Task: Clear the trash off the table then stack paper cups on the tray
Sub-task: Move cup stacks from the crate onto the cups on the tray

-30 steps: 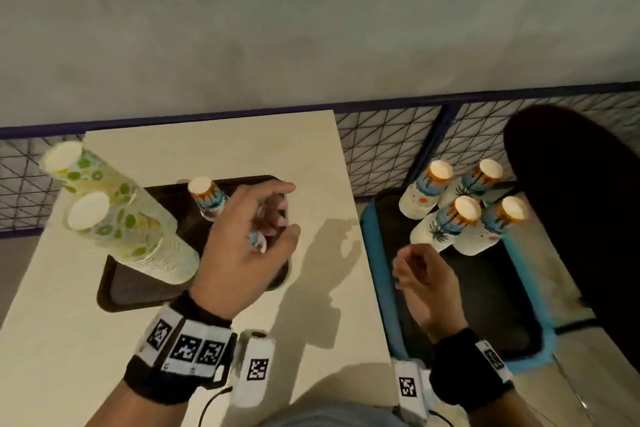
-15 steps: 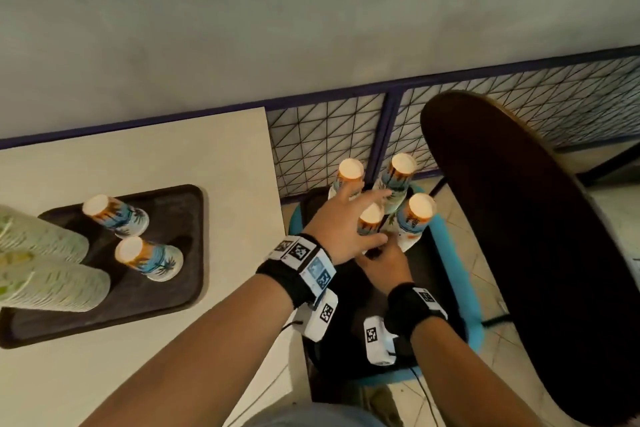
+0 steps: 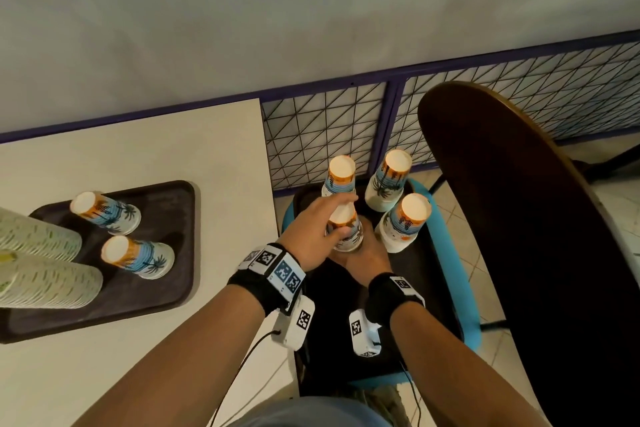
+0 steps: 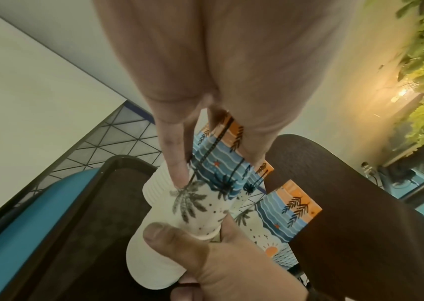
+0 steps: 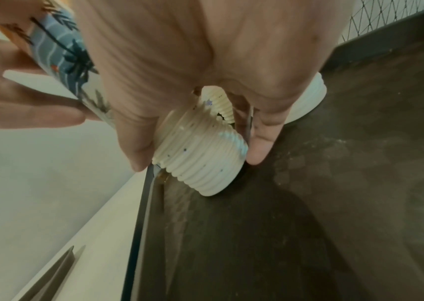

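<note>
On a dark tray (image 3: 433, 291) lying on a blue chair stand several upside-down stacks of palm-print paper cups. My left hand (image 3: 343, 215) grips the upper cups of the nearest stack (image 3: 346, 239) from above, thumb on one side and fingers on the other. My right hand (image 3: 369, 248) is curled round the ribbed rims at that stack's base (image 5: 200, 160), partly hidden behind it in the head view. On the table, a brown tray (image 3: 169, 288) carries two palm-print stacks (image 3: 107, 213) (image 3: 138, 256) and two taller green-print stacks (image 3: 38, 243).
Three more palm-print stacks (image 3: 339, 177) (image 3: 389, 180) (image 3: 403, 222) crowd close behind and right of the held one. A dark rounded chair back (image 3: 519, 236) rises on the right. A wire-mesh fence (image 3: 318, 139) runs along the wall behind.
My left hand left the table tray and crossed right to the chair tray. Both hands have taken hold of the nearest stack. The head view swung right.
</note>
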### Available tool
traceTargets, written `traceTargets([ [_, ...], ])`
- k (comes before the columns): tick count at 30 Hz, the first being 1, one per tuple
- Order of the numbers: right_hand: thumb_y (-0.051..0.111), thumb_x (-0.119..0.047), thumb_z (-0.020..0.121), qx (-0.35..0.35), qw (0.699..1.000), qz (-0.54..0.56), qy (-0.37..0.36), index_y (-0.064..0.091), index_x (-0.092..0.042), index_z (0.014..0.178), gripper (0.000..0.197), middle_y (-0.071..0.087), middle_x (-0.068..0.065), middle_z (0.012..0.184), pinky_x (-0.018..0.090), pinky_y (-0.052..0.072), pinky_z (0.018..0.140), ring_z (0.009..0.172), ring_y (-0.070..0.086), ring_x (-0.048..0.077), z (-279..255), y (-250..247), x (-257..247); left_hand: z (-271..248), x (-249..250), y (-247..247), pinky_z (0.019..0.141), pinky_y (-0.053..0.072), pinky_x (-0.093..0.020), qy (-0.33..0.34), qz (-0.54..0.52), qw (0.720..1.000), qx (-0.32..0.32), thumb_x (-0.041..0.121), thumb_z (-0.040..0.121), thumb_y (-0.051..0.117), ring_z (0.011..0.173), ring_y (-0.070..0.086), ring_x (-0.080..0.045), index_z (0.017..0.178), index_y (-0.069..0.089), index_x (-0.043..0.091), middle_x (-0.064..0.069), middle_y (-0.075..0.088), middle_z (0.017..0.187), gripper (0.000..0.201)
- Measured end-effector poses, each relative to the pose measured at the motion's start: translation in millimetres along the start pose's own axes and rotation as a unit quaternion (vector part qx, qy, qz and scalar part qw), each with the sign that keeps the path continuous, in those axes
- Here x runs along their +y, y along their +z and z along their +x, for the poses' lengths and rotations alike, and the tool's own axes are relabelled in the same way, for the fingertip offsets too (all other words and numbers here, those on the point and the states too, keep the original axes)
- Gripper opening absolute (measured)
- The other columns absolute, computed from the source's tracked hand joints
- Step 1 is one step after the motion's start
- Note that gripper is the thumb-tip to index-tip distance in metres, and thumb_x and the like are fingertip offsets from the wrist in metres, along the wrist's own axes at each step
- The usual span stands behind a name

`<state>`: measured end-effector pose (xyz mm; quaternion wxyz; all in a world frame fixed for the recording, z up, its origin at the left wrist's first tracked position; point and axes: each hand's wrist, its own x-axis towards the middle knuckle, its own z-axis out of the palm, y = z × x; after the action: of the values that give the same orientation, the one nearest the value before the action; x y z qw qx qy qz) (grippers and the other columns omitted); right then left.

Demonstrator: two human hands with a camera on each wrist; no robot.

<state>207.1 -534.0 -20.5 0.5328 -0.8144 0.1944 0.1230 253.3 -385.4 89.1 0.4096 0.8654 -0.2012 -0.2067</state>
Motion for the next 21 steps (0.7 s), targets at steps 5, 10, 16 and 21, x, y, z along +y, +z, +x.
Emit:
traceTargets([
  [5,0.092,-0.04,0.057,-0.005,0.998,0.055,-0.03,0.043,-0.041,0.136,0.093,0.062,-0.01,0.128,0.038,0.051,0.105,0.12,0.06,0.012,-3.6,-1.8,-5.2,-8.2,-9.7,-2.1,0.114,0.047,-0.04,-0.01,-0.072,0.997,0.023,0.023,0.091,0.076,0.138,0.051,-0.012,0.153,0.024,0.058,0.007,0.049,0.151,0.089],
  [10,0.092,-0.03,0.065,-0.027,0.987,0.131,-0.084,0.044,-0.031,0.143,0.092,0.062,-0.009,0.137,0.038,0.049,0.109,0.128,0.058,0.006,-20.4,-6.6,-13.2,-23.5,-20.4,5.8,0.108,0.044,-0.025,-0.043,-0.119,0.992,0.031,0.032,0.075,0.091,0.134,0.051,0.003,0.152,0.028,0.055,0.016,0.05,0.149,0.102],
  [16,0.091,-0.021,0.07,-0.085,0.977,0.156,-0.12,0.045,-0.038,0.142,0.087,0.06,-0.013,0.139,0.03,0.048,0.107,0.131,0.056,0.008,-46.8,-10.9,-23.3,-32.2,-24.4,4.3,0.103,0.049,-0.018,-0.063,-0.183,0.981,-0.007,0.017,0.072,0.094,0.122,0.061,0.006,0.136,0.049,0.047,0.015,0.066,0.131,0.083],
  [21,0.091,-0.036,0.071,-0.094,0.983,0.103,-0.122,0.046,-0.04,0.143,0.085,0.061,-0.013,0.136,0.032,0.051,0.104,0.127,0.058,0.008,-60.7,-15.8,-31.4,-38.0,-23.3,4.6,0.111,0.051,-0.044,-0.084,-0.208,0.974,-0.021,0.036,0.063,0.096,0.121,0.067,-0.009,0.138,0.055,0.031,0.008,0.072,0.127,0.086],
])
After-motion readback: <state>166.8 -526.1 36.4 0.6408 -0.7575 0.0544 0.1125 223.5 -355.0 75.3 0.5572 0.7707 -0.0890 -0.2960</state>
